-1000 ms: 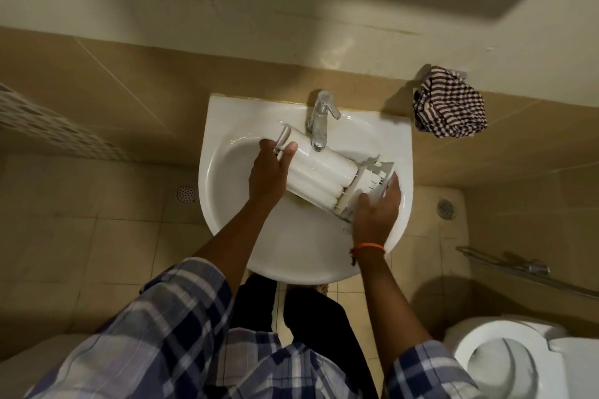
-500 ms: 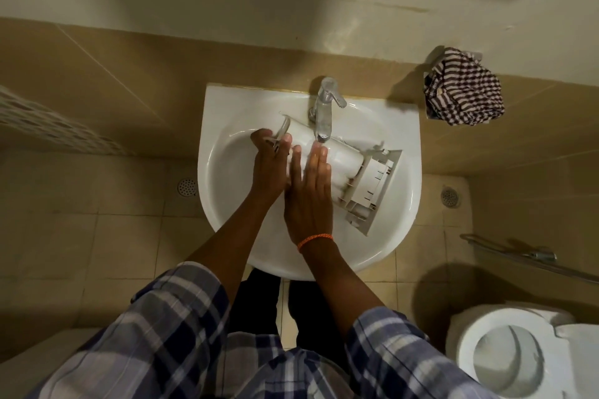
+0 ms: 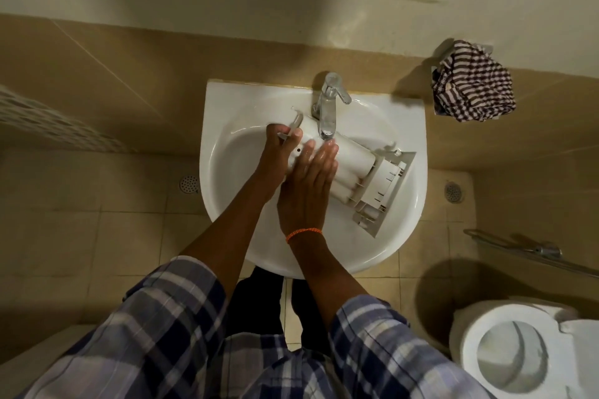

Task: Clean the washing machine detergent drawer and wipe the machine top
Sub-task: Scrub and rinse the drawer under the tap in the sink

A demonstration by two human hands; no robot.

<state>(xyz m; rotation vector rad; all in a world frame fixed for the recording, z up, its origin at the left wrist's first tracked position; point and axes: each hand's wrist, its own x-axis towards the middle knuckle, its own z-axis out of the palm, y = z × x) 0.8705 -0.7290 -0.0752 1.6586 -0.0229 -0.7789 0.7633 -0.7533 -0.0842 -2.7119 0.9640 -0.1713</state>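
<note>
Head view: white detergent drawer [image 3: 359, 168] lies slantwise in the sink [image 3: 405, 126], its front panel toward the sink's right rim. Left hand [image 3: 275, 155] grips its far end by the tap [image 3: 327, 107]; right hand [image 3: 306, 191] presses flat, fingers straight, hiding the drawer's middle.

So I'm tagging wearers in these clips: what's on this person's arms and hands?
Both sleeves are blue, white and dark plaid, pushed up past the forearms: left sleeve, right sleeve. The right wrist carries a thin orange band. Left hand and right hand wear no gloves; no rings show.
</note>
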